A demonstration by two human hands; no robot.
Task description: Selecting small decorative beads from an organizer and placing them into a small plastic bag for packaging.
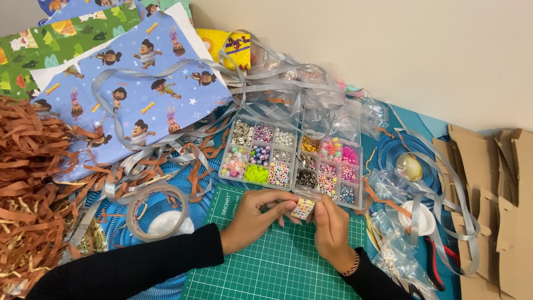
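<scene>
Background items: blue cartoon-print wrapping paper (147,83) beneath tangled silver ribbon (277,78); shredded brown paper (30,183) at left — a clear tape roll (157,211) just beside it; flattened cardboard pieces (494,205) at right; red-handled pliers (436,264) near a white dish (417,218).

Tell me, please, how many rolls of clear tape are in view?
1: the tape roll lies on the blue ribbon left of the green cutting mat, beside the left hand. Others may be hidden under the paper shreds.
</scene>
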